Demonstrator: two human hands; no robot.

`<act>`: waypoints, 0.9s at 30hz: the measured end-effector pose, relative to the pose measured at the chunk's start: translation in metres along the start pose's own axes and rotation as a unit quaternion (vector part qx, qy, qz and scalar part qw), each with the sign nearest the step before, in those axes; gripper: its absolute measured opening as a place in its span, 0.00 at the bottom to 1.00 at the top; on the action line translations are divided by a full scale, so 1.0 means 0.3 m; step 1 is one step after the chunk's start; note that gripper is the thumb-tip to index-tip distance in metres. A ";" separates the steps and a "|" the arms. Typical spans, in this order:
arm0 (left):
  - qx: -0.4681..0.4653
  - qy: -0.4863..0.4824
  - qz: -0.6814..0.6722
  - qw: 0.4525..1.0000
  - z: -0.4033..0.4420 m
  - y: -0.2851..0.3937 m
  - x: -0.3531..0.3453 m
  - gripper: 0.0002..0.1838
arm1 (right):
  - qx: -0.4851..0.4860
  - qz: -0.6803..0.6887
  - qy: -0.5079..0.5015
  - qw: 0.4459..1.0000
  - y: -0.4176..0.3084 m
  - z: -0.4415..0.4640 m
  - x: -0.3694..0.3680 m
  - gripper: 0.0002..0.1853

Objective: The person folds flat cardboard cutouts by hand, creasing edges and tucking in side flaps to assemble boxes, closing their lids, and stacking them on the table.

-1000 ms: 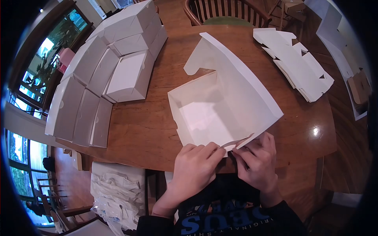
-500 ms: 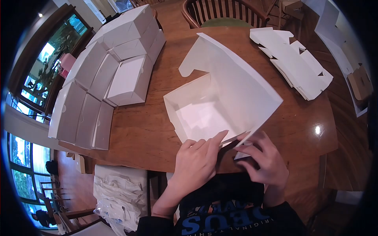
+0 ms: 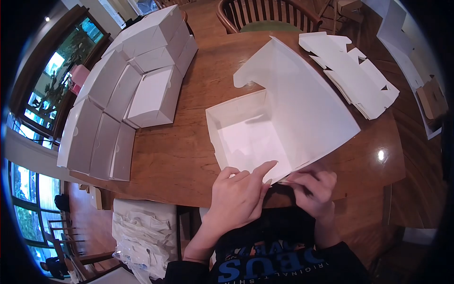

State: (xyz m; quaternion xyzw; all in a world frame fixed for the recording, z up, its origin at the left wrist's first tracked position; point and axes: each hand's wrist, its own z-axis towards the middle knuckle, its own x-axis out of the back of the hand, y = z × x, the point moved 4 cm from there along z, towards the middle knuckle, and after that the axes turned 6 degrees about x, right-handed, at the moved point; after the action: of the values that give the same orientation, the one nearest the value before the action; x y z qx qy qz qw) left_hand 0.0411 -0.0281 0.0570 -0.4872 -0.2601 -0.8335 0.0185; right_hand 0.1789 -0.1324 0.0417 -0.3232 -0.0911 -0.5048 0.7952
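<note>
A white cardboard box (image 3: pixel 250 137) stands on the table in front of me, its lid panel (image 3: pixel 312 104) raised and leaning to the right. One side flap of the lid points toward the far left. My left hand (image 3: pixel 239 194) grips the box's near wall, the thumb outside and the index finger reaching over the rim. At the near right corner, my right hand (image 3: pixel 312 187) is closed with its fingertips against the box edge. What those fingertips pinch is partly hidden.
Folded white boxes (image 3: pixel 151 97) are stacked along the table's left side. Flat unfolded cartons (image 3: pixel 354 73) lie at the far right of the wooden table (image 3: pixel 161 151). A wooden chair (image 3: pixel 269 16) stands beyond. Plastic-wrapped white material (image 3: pixel 144 236) rests on a seat at lower left.
The box has shifted slightly right and its lid panel has swung further right and outward. My right hand has turned, its fingers closing in nearer the box's corner.
</note>
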 end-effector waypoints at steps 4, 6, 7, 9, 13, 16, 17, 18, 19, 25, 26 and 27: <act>0.005 -0.012 -0.006 1.000 0.005 -0.003 -0.002 0.23 | 0.011 0.003 -0.017 1.000 -0.018 -0.012 -0.027 0.14; 0.007 -0.014 -0.009 1.000 0.004 -0.003 0.000 0.23 | 0.013 -0.001 0.036 0.999 -0.021 -0.013 -0.035 0.14; 0.004 -0.017 -0.006 1.000 0.002 -0.002 0.000 0.24 | 0.013 0.000 0.035 0.999 -0.024 -0.010 -0.035 0.14; 0.003 -0.020 -0.004 1.000 0.001 -0.002 -0.002 0.24 | 0.021 -0.004 0.008 1.000 -0.032 -0.004 -0.039 0.15; -0.008 -0.018 0.011 1.000 0.004 0.004 0.001 0.25 | 0.008 0.032 0.041 0.999 -0.032 -0.011 -0.039 0.16; -0.001 -0.024 0.008 1.000 0.005 0.006 0.001 0.25 | -0.029 0.050 0.076 0.995 -0.030 -0.012 -0.023 0.17; 0.005 -0.025 0.004 1.000 0.006 0.005 0.001 0.25 | -0.007 0.042 0.057 0.997 -0.030 -0.013 -0.019 0.17; 0.005 -0.025 0.003 1.000 0.007 0.007 0.003 0.25 | 0.016 0.034 0.038 0.999 -0.033 -0.013 -0.018 0.17; 0.012 -0.034 -0.006 0.999 0.008 0.007 0.004 0.25 | 0.015 0.033 0.038 0.999 -0.033 -0.012 -0.018 0.17; 0.002 -0.002 -0.032 0.999 -0.001 0.008 0.004 0.26 | 0.057 0.032 -0.010 0.998 -0.060 0.000 -0.057 0.17; 0.000 0.006 -0.045 0.999 -0.003 0.009 0.007 0.27 | 0.055 0.023 -0.013 0.998 -0.065 0.003 -0.058 0.17; 0.001 0.006 -0.045 0.999 -0.003 0.009 0.007 0.27 | 0.053 0.015 -0.015 0.998 -0.069 0.004 -0.057 0.16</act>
State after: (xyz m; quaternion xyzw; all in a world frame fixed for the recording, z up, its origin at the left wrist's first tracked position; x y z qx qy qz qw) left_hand 0.0399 -0.0303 0.0594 -0.4697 -0.2821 -0.8363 -0.0171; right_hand 0.1532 -0.1248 0.0431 -0.2898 -0.1251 -0.4826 0.8170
